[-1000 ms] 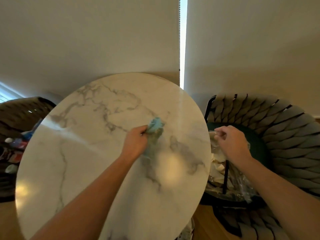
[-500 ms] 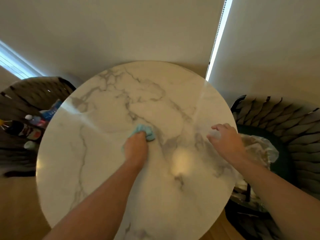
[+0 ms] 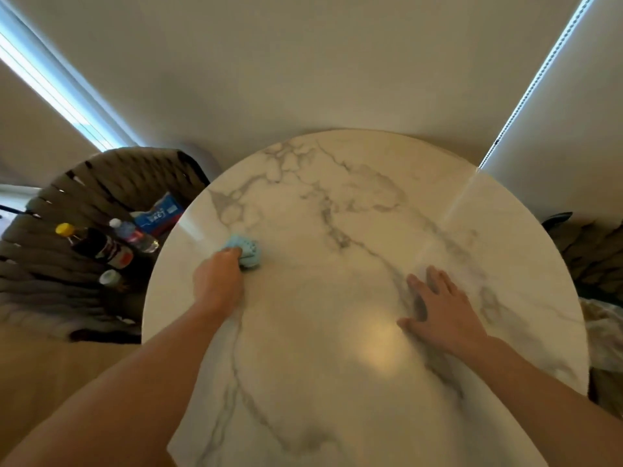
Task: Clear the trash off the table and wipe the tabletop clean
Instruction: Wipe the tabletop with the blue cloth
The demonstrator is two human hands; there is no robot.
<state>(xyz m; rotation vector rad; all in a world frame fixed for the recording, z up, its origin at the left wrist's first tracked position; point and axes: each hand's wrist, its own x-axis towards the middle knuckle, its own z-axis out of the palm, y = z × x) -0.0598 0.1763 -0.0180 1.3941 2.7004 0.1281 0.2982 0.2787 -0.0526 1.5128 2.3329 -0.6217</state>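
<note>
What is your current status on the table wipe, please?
Left hand grips blue cloth on marble tabletop. Right hand flat on top, holding nothing. No trash seen on tabletop.

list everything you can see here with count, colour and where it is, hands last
table: 1, round white marble with grey veins, centre
cloth: 1, light blue, bunched on the tabletop left of centre
woven chair: 1, dark brown, left of the table
dark bottle: 1, yellow cap, lying on that chair
clear bottle: 1, white cap, beside the dark bottle
blue packet: 1, on the chair by the table edge
white-capped item: 1, on the chair, too blurred to name
second chair: 1, dark, right edge
clear plastic bag: 1, right of the table
window blinds: pale, behind the table
left hand: grips the cloth
right hand: flat on the tabletop, fingers spread
</note>
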